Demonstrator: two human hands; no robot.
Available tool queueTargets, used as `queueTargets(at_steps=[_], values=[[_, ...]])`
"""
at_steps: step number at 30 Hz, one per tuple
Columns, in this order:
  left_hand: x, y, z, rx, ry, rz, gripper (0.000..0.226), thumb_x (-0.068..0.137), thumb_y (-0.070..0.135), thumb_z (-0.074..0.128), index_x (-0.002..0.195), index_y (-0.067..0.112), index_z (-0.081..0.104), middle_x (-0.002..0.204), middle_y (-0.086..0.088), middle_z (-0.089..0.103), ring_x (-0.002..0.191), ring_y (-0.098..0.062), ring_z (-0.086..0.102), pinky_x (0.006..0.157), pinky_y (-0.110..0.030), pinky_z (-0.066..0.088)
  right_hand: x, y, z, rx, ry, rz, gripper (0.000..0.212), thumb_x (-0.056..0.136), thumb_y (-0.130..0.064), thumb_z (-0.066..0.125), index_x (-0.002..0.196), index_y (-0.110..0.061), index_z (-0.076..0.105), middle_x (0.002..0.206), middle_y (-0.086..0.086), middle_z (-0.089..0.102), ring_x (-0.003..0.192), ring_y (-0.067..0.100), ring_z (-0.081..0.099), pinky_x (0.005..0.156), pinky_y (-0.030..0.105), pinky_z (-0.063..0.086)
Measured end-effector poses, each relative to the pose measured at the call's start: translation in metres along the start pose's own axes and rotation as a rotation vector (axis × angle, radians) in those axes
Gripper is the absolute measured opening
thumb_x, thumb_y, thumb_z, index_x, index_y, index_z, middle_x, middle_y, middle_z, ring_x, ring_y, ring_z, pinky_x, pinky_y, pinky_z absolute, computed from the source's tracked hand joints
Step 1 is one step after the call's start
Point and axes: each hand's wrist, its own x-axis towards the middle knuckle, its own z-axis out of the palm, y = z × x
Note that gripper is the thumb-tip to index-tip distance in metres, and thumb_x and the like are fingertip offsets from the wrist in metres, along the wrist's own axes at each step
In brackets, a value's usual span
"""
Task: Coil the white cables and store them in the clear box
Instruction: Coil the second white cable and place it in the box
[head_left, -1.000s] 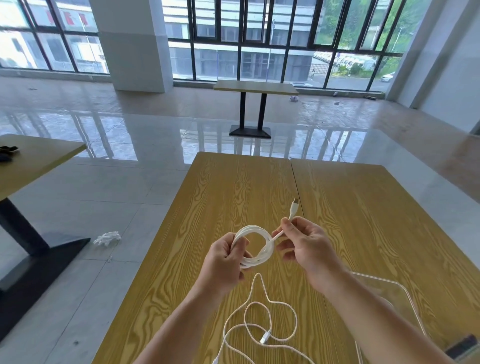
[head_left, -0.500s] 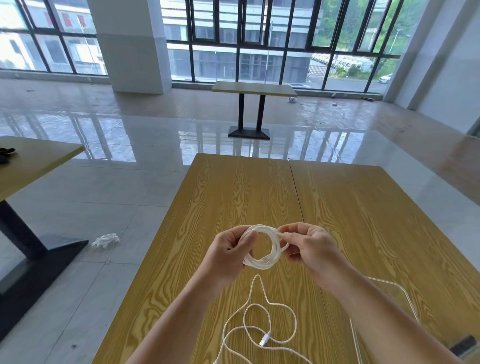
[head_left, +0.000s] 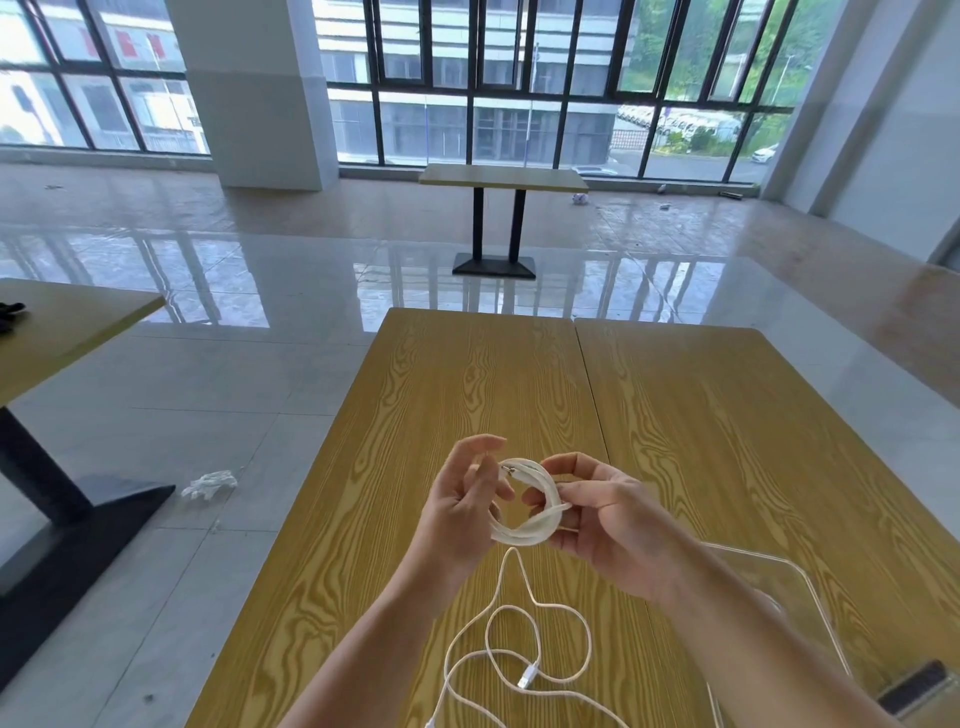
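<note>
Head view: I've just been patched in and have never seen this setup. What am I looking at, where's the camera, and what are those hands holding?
There is no machine here: a person works with two bare hands, and the single wide-angle camera sits on their head, looking forward and down. The left hand and the right hand together hold a coiled white cable above a wooden table; the right hand pinches the coil's side, while the left fingers curl at its other edge, by a metal plug tip. A second white cable lies loose and uncoiled on the table near the person. The clear box stands at the right, partly hidden by the right forearm; what it contains cannot be told. Behind are other tables, a shiny floor and big windows.
</note>
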Motion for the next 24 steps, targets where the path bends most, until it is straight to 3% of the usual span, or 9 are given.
queueTargets(at_steps=[4,7,9,11,13,16,21,24], values=[[-0.002,-0.002,0.002,0.144,0.000,0.106,0.030,0.104,0.014,0.044,0.092,0.037,0.060,0.071,0.004,0.059,0.059,-0.015,0.047,0.053,-0.029,0.040,-0.004,0.007,0.005,0.031,0.022,-0.038,0.023,0.103,-0.009,0.042,0.110,-0.001,0.062,0.085,0.018,0.072,0.070,0.025,0.068,0.066,0.039,0.058],[-0.003,-0.005,0.005,0.250,-0.016,0.149,0.028,0.104,0.011,0.044,0.090,0.030,0.059,0.065,0.016,0.060,0.051,-0.005,0.043,0.048,-0.021,0.037,-0.005,0.012,0.009,-0.220,0.092,-0.138,0.025,0.102,-0.027,0.051,0.115,-0.009,0.063,0.088,0.011,0.072,0.076,0.021,0.068,0.072,0.039,0.058],[-0.005,-0.006,0.006,0.271,-0.025,0.164,0.027,0.103,0.008,0.046,0.092,0.028,0.061,0.073,0.014,0.066,0.052,-0.001,0.049,0.049,-0.018,0.039,-0.005,0.016,0.009,-0.303,0.137,-0.178,0.023,0.096,-0.017,0.062,0.119,-0.019,0.061,0.094,0.013,0.071,0.081,0.021,0.069,0.079,0.042,0.059],[-0.005,-0.007,0.005,0.277,-0.063,0.169,0.026,0.100,0.009,0.051,0.094,0.031,0.063,0.087,0.011,0.071,0.064,-0.007,0.062,0.053,-0.023,0.047,-0.004,0.019,0.006,-0.257,0.169,-0.179,0.025,0.095,-0.007,0.061,0.118,-0.017,0.061,0.093,0.014,0.071,0.079,0.021,0.068,0.080,0.042,0.058],[-0.005,-0.008,0.003,0.287,-0.128,0.153,0.021,0.097,0.015,0.059,0.096,0.035,0.065,0.097,0.012,0.072,0.081,-0.013,0.069,0.063,-0.031,0.058,-0.005,0.019,0.002,-0.207,0.189,-0.162,0.021,0.097,-0.006,0.058,0.117,-0.011,0.063,0.087,0.011,0.072,0.074,0.018,0.069,0.071,0.036,0.059],[-0.003,-0.011,0.001,0.327,-0.141,0.145,0.016,0.090,0.021,0.071,0.093,0.037,0.070,0.101,0.012,0.073,0.093,-0.010,0.071,0.067,-0.034,0.063,-0.007,0.019,-0.006,-0.173,0.172,-0.128,0.019,0.099,-0.006,0.054,0.116,-0.007,0.063,0.085,0.011,0.071,0.067,0.017,0.067,0.062,0.032,0.056],[0.005,-0.014,0.002,0.462,-0.196,0.277,0.006,0.089,0.022,0.072,0.095,0.024,0.073,0.096,0.008,0.075,0.087,-0.005,0.072,0.065,-0.027,0.062,-0.012,0.021,-0.018,-0.154,0.132,-0.082,0.021,0.100,-0.006,0.052,0.119,-0.005,0.060,0.081,0.011,0.069,0.065,0.019,0.065,0.065,0.035,0.056],[0.008,-0.012,0.004,0.486,-0.259,0.255,0.012,0.090,0.019,0.071,0.088,0.029,0.066,0.087,0.008,0.075,0.080,-0.001,0.073,0.064,-0.018,0.056,-0.016,0.023,-0.029,-0.187,0.145,-0.089,0.020,0.099,-0.004,0.055,0.118,-0.008,0.060,0.084,0.012,0.068,0.066,0.020,0.064,0.067,0.035,0.056]])
